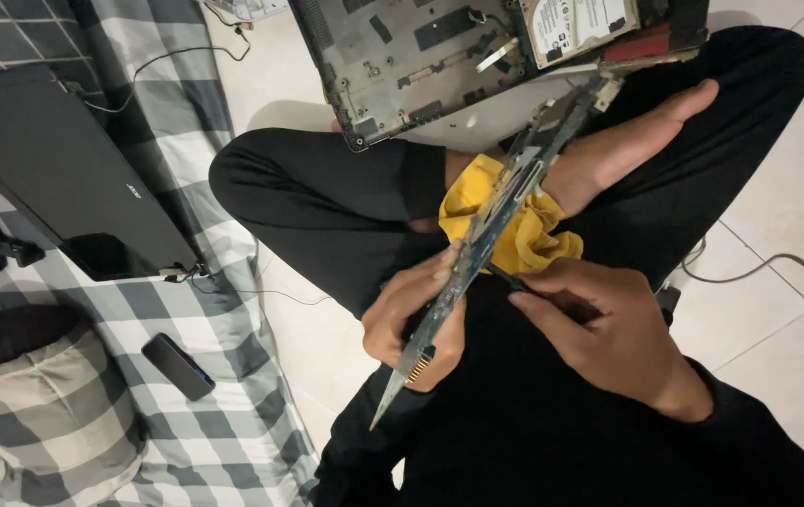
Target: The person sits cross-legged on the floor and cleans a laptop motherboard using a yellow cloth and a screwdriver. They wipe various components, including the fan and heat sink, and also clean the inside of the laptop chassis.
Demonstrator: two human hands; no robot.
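Head view: I'm working on a circuit board [486, 235] held edge-on over my lap.

My left hand [413, 319] is gripping the board's lower end, tilting it so my right hand [608, 329], closed on a thin dark tool [507, 278], is reaching its face. A yellow cloth [514, 239] is lying beneath; the opened laptop base [421, 66] is crowding my knees, and a phone [178, 366] is lying on the checked blanket [223, 413].

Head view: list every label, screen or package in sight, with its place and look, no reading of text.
Drive label: top centre, on the hard drive in the opened laptop base; pale rectangle with small dark print.
Laptop lid: left, on the checked cloth; closed black slab, small pale logo, screen hidden.
Packages: none seen.
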